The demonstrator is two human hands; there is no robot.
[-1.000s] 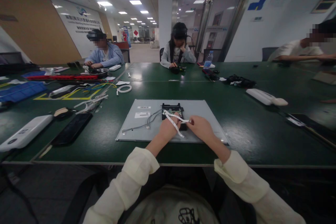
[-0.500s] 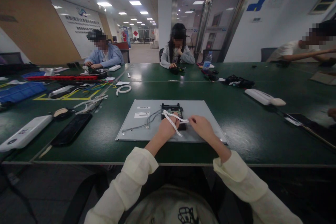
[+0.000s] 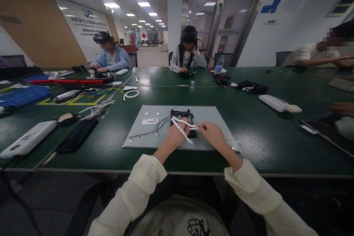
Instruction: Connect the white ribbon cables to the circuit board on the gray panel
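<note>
A flat grey panel (image 3: 221,138) lies on the green table, with a black device (image 3: 181,113) on its middle. Grey cables (image 3: 149,132) run left from the device across the panel. My left hand (image 3: 177,132) is closed on a white strip (image 3: 183,132) over the device; the strip bends into a loop, and one end hangs over the back of this hand. Just to the right, my right hand (image 3: 211,132) pinches the other end of the strip between thumb and fingers.
At the left lie a black phone (image 3: 77,136), a white power bank (image 3: 29,139), bundled cables (image 3: 96,107) and a blue tray (image 3: 24,96). A white device (image 3: 276,103) is at the right. People sit across the table, and another person's hand (image 3: 341,108) shows at the right edge.
My hands and the strip have barely moved. Another person's hand has come further into view at the right edge. The person opposite has raised a hand to the side of the head.
</note>
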